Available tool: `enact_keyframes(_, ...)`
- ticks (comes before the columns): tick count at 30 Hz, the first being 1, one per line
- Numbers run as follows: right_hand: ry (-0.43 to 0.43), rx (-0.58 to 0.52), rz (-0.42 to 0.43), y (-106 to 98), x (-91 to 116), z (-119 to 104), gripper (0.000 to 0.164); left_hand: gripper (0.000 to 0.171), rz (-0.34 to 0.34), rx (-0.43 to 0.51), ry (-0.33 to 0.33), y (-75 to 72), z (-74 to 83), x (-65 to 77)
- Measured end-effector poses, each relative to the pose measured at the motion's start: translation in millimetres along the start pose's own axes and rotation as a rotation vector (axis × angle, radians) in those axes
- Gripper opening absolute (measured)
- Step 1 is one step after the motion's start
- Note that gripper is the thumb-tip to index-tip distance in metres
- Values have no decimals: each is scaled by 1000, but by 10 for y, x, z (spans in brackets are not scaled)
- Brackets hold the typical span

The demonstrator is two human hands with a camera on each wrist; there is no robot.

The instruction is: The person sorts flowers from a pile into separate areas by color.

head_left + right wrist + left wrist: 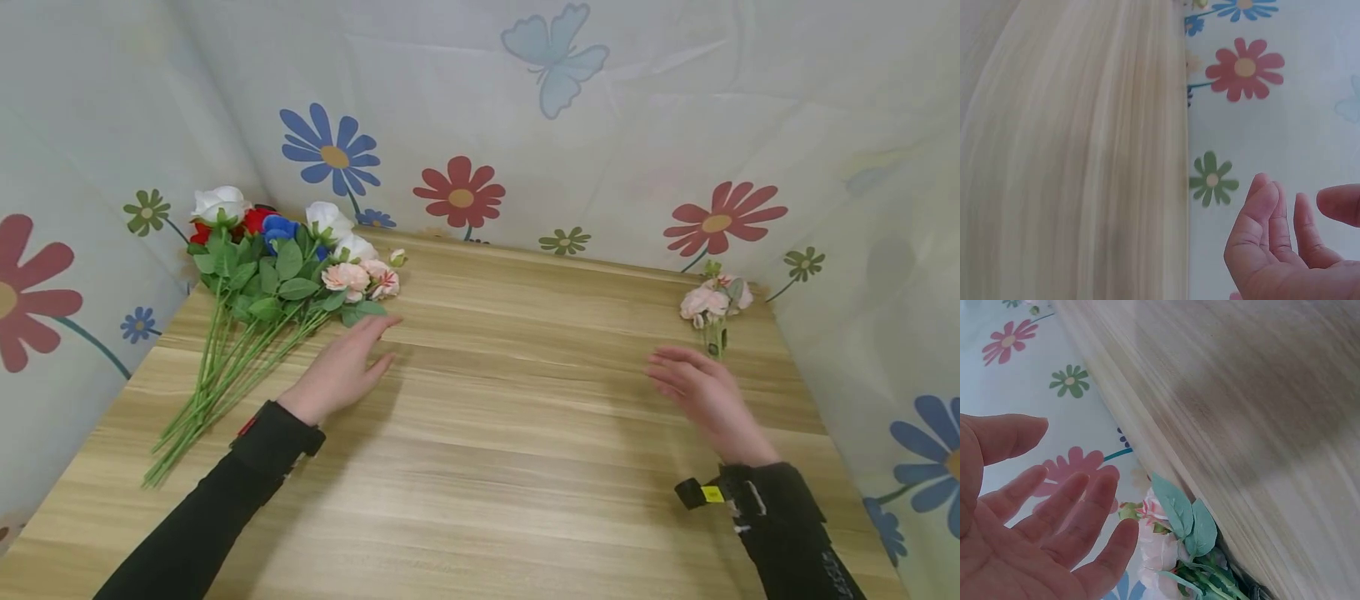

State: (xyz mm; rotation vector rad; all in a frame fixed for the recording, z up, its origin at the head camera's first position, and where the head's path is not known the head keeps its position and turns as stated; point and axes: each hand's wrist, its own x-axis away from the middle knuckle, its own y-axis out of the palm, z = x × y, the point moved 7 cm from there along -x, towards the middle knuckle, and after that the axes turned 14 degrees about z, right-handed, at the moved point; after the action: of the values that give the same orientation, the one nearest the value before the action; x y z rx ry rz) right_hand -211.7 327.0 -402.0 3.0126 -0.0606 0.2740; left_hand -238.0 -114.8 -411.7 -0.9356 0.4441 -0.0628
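My left hand [337,371] is over the left part of the table, fingers loosely extended and thumb apart, holding nothing. Just beyond its fingertips lie pale pink flowers [347,279] with green leaves, part of a large bunch of artificial flowers. That bunch also has white roses [221,202], a blue rose [279,229] and red ones, its long green stems [198,408] pointing toward the near left. My right hand [708,404] hovers at the right with relaxed, slightly bent fingers and nothing in them. Beyond it lies a small pink flower cluster [708,302] on short stems.
The wood-grain table [517,400] meets a pale cloth backdrop [450,75] printed with daisies and a butterfly along its back and both sides. A black strap with a small yellow-marked piece [701,493] juts from the right wrist.
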Motion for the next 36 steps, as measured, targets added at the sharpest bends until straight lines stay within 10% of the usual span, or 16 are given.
enact_keyframes(21,101,-101,-24,1137,-252,71,21,46,186,-210,82,-259,-25,-47)
enact_keyframes(36,231,-239,-11,1862,-273,256,28,36,275,-354,-28,-686,-348,133)
